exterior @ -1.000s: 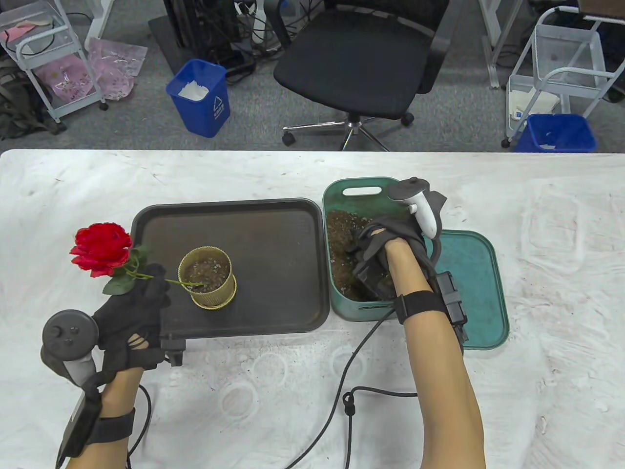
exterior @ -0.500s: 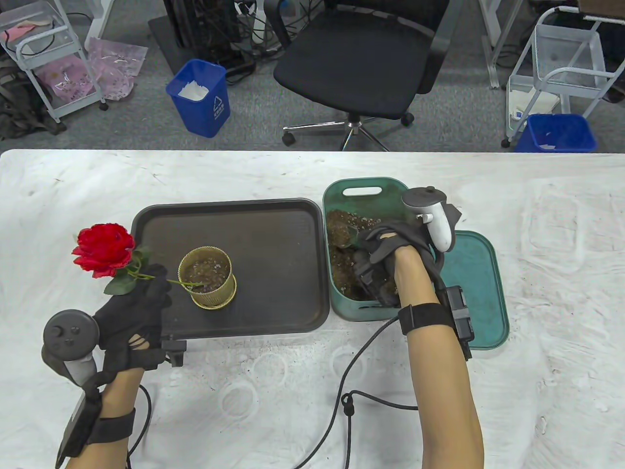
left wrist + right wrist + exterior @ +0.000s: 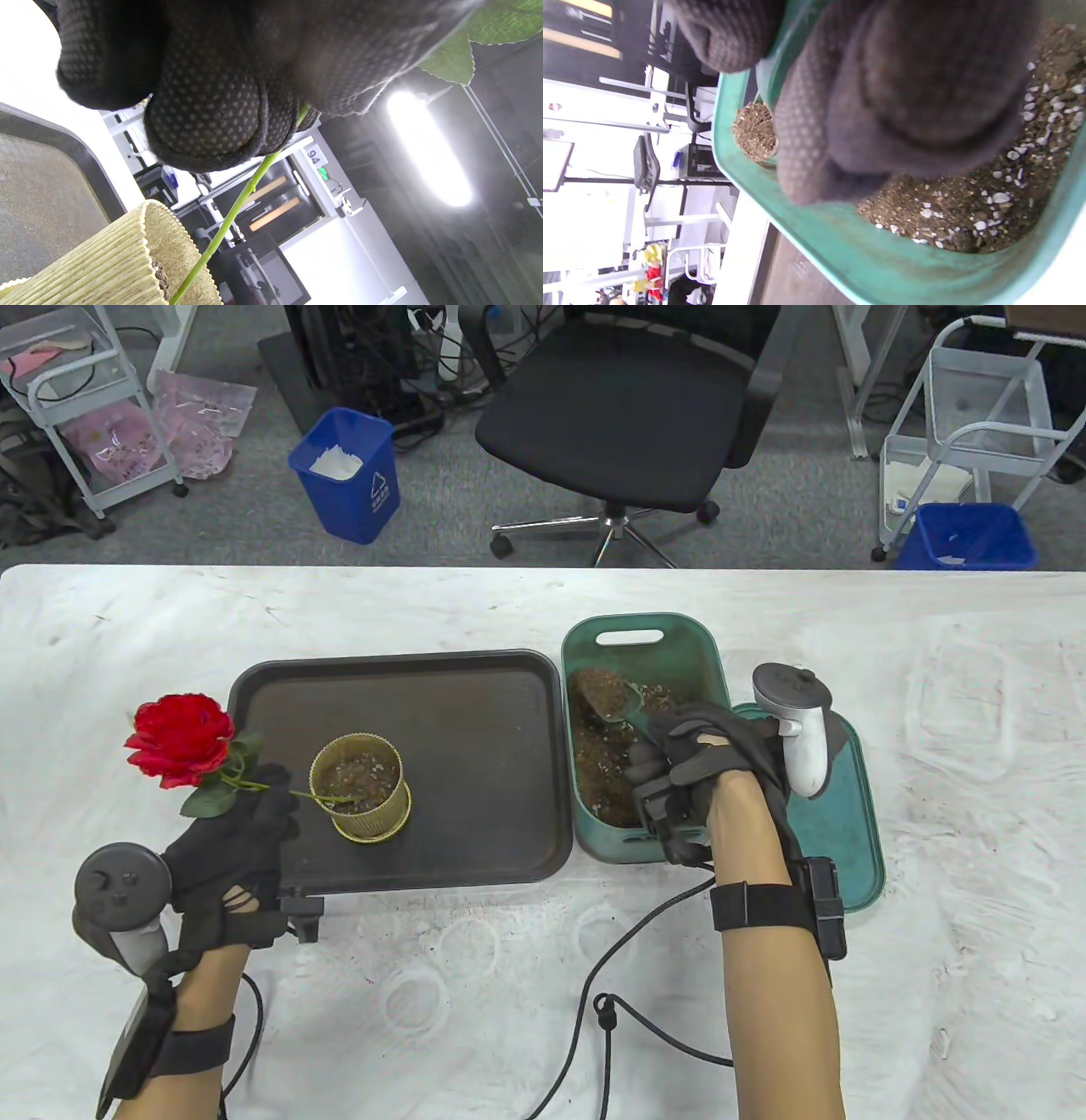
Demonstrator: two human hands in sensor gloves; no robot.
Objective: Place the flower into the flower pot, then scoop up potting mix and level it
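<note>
While left grip (image 3: 233, 840) pinches flower (image 3: 180, 738) stem in pot (image 3: 361, 797) | right grip (image 3: 691, 776) clamps loaded scoop (image 3: 615, 702) over bin (image 3: 645, 632).

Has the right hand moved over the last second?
Yes. The right hand has drawn back toward the near end of the green bin, lifting the scoop.
</note>
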